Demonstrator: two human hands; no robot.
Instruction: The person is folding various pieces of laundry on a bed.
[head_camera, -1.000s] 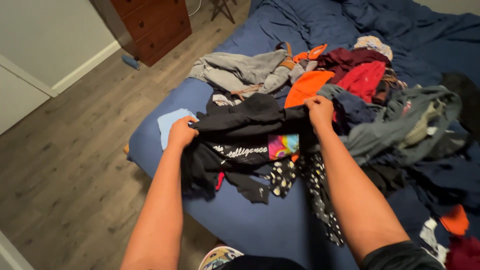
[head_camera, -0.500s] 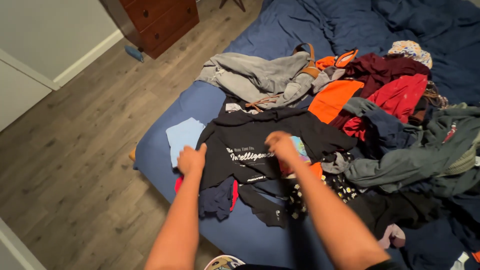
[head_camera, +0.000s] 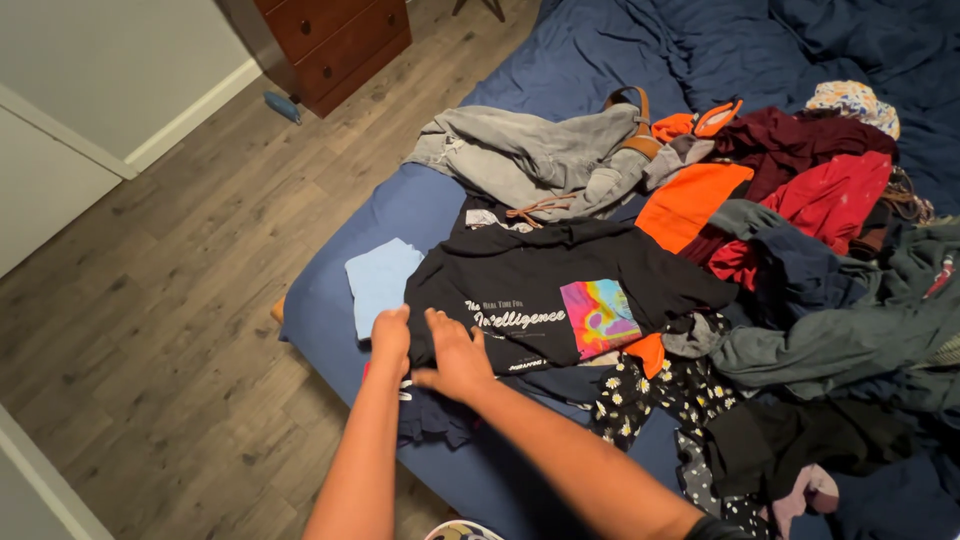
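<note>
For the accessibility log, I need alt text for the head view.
Both hands, left hand and right hand, press on the near edge of a black printed T-shirt spread on a blue bed, beside a heap of mixed clothes. A wooden dresser stands beyond.

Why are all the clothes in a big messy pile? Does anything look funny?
Yes. Clothes lie jumbled across the blue bed. Only the black T-shirt is spread flat, with the left hand and right hand on its corner. A small blue thing lies on the floor by the dresser.
</note>
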